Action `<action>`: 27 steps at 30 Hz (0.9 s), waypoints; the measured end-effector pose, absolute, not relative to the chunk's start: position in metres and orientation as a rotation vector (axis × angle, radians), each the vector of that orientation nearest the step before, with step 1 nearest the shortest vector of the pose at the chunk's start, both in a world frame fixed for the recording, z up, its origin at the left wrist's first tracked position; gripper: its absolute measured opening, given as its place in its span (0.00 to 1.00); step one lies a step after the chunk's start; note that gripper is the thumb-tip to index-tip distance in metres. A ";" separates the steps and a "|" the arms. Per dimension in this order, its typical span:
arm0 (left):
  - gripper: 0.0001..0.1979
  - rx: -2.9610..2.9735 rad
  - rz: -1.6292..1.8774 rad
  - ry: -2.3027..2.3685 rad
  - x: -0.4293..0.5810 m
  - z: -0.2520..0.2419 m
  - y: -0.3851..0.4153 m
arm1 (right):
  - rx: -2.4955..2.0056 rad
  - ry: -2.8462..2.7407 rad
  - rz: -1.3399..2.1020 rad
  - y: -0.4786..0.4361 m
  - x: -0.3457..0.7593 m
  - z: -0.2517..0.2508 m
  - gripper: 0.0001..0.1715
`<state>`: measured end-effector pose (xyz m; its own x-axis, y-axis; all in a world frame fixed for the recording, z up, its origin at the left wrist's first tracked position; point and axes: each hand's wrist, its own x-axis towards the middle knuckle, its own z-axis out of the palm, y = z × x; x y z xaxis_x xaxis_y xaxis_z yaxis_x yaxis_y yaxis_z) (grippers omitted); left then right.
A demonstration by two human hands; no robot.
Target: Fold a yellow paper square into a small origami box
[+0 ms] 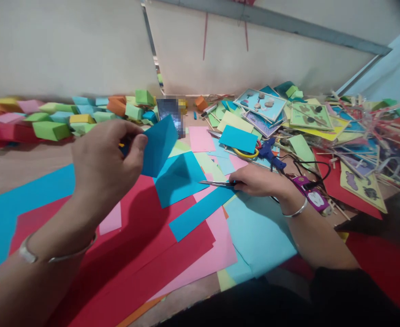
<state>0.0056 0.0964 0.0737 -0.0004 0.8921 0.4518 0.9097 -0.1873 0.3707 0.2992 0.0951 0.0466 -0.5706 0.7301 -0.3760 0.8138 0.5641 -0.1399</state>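
Observation:
My left hand (106, 165) is raised above the floor and pinches a folded piece of blue paper (159, 145) between thumb and fingers. My right hand (259, 180) rests low on the paper sheets and grips a pair of scissors (216, 183), whose blades point left over a blue strip (200, 211). Another blue sheet (179, 179) lies just under the held piece. Both wrists wear a silver bangle.
Red (141, 254), pink (216, 245) and light blue (257, 231) sheets cover the floor. A row of folded paper boxes (53, 122) lines the wall. A blue glue gun (269, 152), its cord, cards and sticks (366, 131) pile at the right.

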 end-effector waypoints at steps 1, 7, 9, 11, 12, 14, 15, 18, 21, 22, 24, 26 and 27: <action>0.16 -2.208 -0.921 -1.918 0.008 0.073 0.094 | 1.275 2.530 -0.436 0.095 0.299 0.046 0.09; 0.22 -2.739 -0.525 -1.658 0.025 0.061 0.078 | 1.276 2.554 -0.431 0.095 0.306 0.052 0.09; 0.25 -2.922 -0.342 -1.660 0.024 0.054 0.080 | 1.342 2.545 -0.372 0.096 0.312 0.058 0.09; 0.22 -2.883 -0.287 -1.692 0.018 0.043 0.089 | 1.461 2.497 -0.284 0.096 0.317 0.063 0.09; 0.22 -2.813 -0.307 -1.688 0.014 0.037 0.095 | 1.525 2.467 -0.241 0.096 0.319 0.065 0.10; 0.33 -2.705 -0.326 -1.708 0.006 0.023 0.111 | 1.609 2.427 -0.195 0.095 0.321 0.068 0.11; 0.37 -2.700 -0.302 -1.745 0.002 0.018 0.118 | 1.625 2.422 -0.193 0.095 0.321 0.068 0.12; 0.40 -2.711 -0.245 -1.961 -0.006 0.008 0.134 | 1.610 2.432 -0.223 0.095 0.319 0.067 0.10; 0.36 -2.674 -0.220 -2.015 -0.007 0.007 0.137 | 1.622 2.441 -0.212 0.094 0.319 0.067 0.09; 0.35 -2.657 -0.217 -1.996 -0.007 0.008 0.136 | 1.631 2.447 -0.204 0.094 0.319 0.067 0.09; 0.32 -2.647 -0.210 -1.962 -0.006 0.007 0.135 | 1.645 2.451 -0.206 0.094 0.319 0.068 0.09; 0.31 -2.670 -0.236 -1.970 -0.006 0.006 0.134 | 1.648 2.434 -0.234 0.094 0.319 0.070 0.09; 0.31 -2.677 -0.266 -1.995 -0.006 0.006 0.134 | 1.653 2.416 -0.248 0.094 0.318 0.071 0.09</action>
